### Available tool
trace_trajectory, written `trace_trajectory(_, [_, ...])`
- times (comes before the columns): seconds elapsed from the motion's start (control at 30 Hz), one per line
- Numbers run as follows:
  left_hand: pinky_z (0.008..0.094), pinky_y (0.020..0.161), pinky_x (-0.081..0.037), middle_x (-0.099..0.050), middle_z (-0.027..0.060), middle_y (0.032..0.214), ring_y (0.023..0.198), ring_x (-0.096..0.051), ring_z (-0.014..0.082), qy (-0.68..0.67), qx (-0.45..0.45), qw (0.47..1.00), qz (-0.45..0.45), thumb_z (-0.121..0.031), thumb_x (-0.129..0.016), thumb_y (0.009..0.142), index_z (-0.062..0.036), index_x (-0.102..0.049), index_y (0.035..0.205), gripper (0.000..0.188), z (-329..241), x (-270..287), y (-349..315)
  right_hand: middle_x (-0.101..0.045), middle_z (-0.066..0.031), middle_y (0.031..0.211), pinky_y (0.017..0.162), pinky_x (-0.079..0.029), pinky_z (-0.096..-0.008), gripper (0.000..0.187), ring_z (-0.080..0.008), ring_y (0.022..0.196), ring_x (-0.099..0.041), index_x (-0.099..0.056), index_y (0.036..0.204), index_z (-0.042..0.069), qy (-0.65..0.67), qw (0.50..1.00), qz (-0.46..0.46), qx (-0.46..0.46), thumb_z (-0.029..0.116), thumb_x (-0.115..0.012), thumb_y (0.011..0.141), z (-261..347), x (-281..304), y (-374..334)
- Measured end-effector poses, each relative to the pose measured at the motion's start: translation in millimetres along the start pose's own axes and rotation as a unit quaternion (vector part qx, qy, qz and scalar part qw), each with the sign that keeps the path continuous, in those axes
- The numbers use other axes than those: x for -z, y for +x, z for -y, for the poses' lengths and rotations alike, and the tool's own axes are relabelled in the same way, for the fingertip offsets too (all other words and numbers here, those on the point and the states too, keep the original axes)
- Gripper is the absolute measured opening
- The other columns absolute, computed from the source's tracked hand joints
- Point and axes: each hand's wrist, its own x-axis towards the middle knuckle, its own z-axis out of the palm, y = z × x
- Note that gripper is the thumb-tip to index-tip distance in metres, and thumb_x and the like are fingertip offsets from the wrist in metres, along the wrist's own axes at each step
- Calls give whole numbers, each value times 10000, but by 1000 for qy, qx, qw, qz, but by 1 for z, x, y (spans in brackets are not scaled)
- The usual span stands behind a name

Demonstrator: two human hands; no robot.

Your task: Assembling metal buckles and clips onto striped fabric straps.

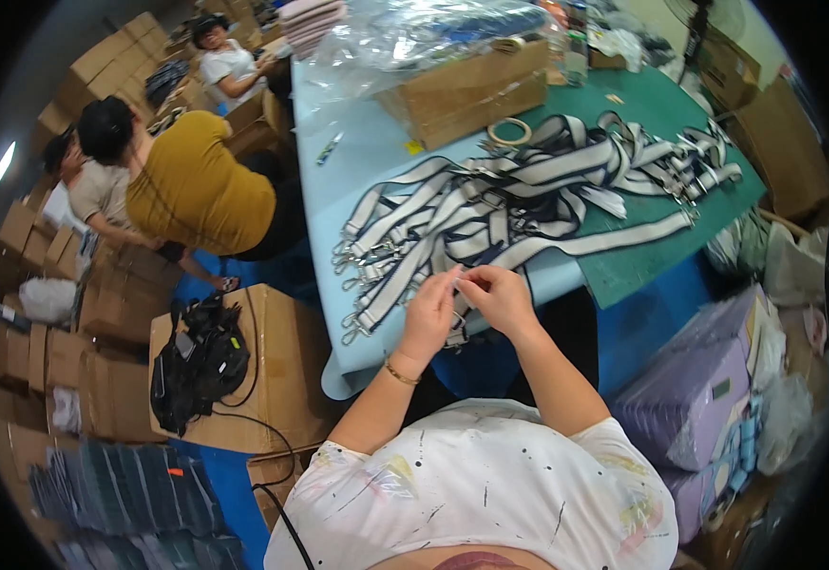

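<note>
My left hand [430, 312] and my right hand [500, 300] meet at the fingertips above the near edge of the table. Both are pinched closed, and whatever lies between the fingers is too small to make out. Beneath and beyond them lies a large heap of white webbing straps [547, 171] with dark edges. Metal snap hooks [355, 330] at the strap ends cluster on the left, beside my left hand. One strap [623, 235] runs out to the right from near my right hand. A metal fitting hangs partly hidden below my hands.
A cardboard box [476, 90] under clear plastic stands at the back of the table, with a tape roll [509, 132] before it. A carton [281, 370] carrying a black bag [200, 366] stands left. Purple wrapped bundles [685, 389] sit right. Several people are at the left.
</note>
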Motion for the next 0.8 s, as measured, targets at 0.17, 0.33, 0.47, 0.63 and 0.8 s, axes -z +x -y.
trace_trajectory(0.17, [335,788,-511,-644,148,1054,928,-633,301,-18,-17,999,-44,-14,-525,881,-44,-584,1130,258,2,-4,-7,-658,-83,702,575,-459,-295,245,-184,615,-616,-675,853,31,11,1000,19,-17,270,-654,802,-5,-1,3])
trace_trajectory(0.33, [354,775,-517,-636,140,1013,920,-622,322,-9,-31,998,-55,-18,-535,870,-60,-570,1090,226,-2,-3,-10,-616,-4,684,543,-403,-219,184,-58,620,-527,-649,832,-16,144,987,68,-36,164,-670,800,-15,-1,9])
trace_trajectory(0.47, [352,794,-521,-628,137,1055,935,-621,322,-2,-66,996,-64,18,-535,839,-66,-548,1116,290,1,-7,-14,-623,-1,708,558,-404,-203,161,-50,630,-529,-645,839,-19,130,987,84,-37,134,-676,804,-15,5,9])
trace_trajectory(0.63, [356,764,-530,-628,147,1057,915,-627,331,3,-60,996,-59,27,-535,838,-72,-527,1117,297,-2,-8,-14,-622,6,717,541,-381,-178,125,-38,626,-527,-654,845,-12,191,975,79,-77,100,-692,805,-19,5,8])
trace_trajectory(0.8, [354,771,-528,-631,134,1055,926,-626,319,18,-55,997,-50,32,-531,830,-63,-528,1151,335,-2,-5,-16,-622,12,724,536,-372,-169,110,-34,619,-523,-649,846,-1,231,967,89,-57,80,-703,794,-18,6,8])
